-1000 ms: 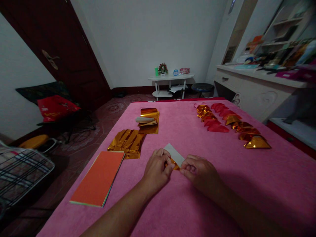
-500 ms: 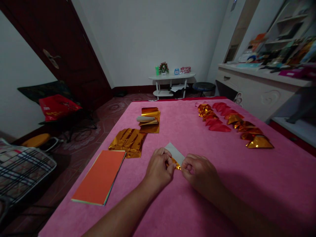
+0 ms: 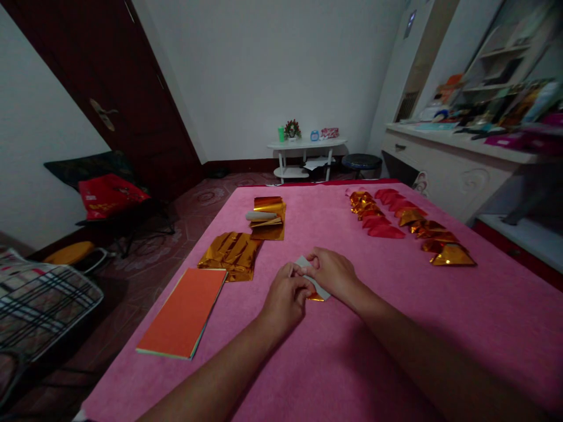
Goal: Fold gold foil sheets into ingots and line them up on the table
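A small sheet of gold foil paper, pale grey on its back, lies partly folded on the pink cloth. My left hand is closed on its left side, thumb and fingers pinching the paper. At the sheet's far corner my right hand pinches the edge, its fingertips close to those of my left hand. Some gold shows along the near edge; the fingers hide much of the sheet. Left of my hands lies a crumpled gold foil sheet, beside a stack of orange paper.
Rolled gold foil sheets lie farther back on the pink-covered table. Folded red pieces and folded gold pieces stand in rows at the right. Beyond are a white side table, a stool and a cabinet.
My right hand has moved from the sheet's near right corner to its far corner. My left hand keeps its pinch. The view has shifted slightly.
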`<state>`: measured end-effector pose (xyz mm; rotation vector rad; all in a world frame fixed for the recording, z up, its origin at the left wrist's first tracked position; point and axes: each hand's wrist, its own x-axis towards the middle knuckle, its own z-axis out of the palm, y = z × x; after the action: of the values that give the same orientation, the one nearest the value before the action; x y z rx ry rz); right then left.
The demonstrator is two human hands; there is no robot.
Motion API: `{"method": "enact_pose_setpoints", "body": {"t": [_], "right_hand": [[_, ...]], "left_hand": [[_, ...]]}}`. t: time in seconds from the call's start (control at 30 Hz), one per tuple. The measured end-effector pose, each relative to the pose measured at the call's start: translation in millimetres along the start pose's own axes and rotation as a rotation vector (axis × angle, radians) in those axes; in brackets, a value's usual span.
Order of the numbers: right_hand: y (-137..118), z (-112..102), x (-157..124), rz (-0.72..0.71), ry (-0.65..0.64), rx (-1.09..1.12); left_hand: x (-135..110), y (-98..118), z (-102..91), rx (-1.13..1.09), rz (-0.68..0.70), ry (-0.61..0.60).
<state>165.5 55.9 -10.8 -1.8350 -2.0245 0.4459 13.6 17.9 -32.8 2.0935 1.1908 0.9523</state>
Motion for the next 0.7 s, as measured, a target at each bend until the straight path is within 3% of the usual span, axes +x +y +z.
{"method": "enact_pose_setpoints", "body": {"t": [0.17,0.37,0.57,0.7], "right_hand": [[-5,1,30,0.016,-0.144,0.019],[9,-2,32,0.040,-0.125,0.000],[34,-24,-19,0.133,-0.167,0.017],[41,-39,-67,0.017,0.072,-0.059]], "left_hand": [[2,4,-10.5,0.225,0.005,0.007],[1,22,-14.2,0.653,0.193,-0.098],[-8,20,-12.5,0.600,0.319,-0.229],[-22,20,-14.4,0.530,0.358,-0.226]]}}
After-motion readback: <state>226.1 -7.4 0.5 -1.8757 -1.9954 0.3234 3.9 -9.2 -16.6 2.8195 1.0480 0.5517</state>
